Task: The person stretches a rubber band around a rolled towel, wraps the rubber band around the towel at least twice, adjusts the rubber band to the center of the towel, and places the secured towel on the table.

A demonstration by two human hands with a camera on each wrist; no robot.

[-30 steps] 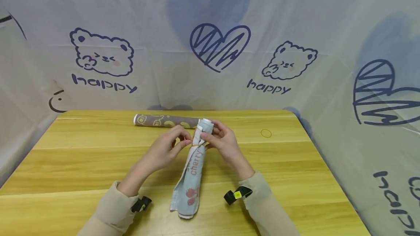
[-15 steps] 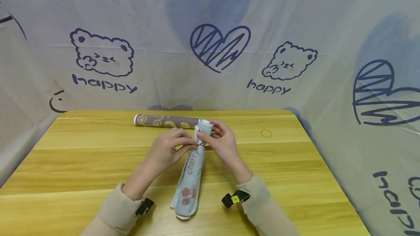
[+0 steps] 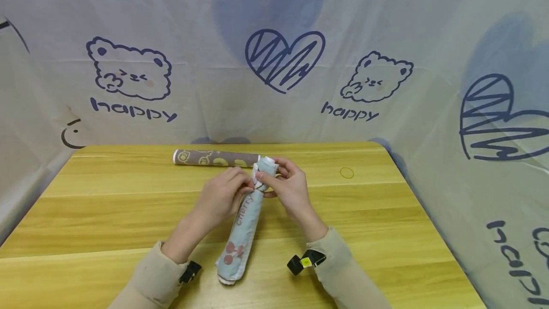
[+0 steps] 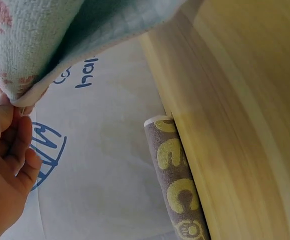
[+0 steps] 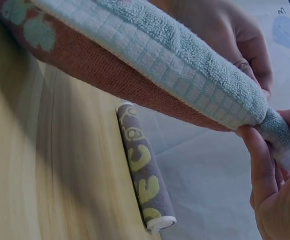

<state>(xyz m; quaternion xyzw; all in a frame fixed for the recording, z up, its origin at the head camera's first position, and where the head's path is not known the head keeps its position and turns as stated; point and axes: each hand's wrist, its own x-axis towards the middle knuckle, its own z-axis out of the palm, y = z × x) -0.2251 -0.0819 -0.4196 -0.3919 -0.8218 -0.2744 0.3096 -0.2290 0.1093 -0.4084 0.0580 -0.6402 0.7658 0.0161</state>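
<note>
Pale cloth (image 3: 206,85) behind a wooden table (image 3: 386,213), head view; aslant above it, a blue towel roll (image 3: 244,228), gripped near its top by the right hand (image 3: 293,192). Left wrist: thin band (image 4: 22,111) pinched by the left hand (image 4: 7,170), against the towel. Right wrist: brown roll (image 5: 142,162) beyond, on the table.

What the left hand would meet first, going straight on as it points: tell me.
The left hand would first meet the rolled blue towel, just ahead of it; beyond that, probably the right hand, though depth is unclear.
</note>
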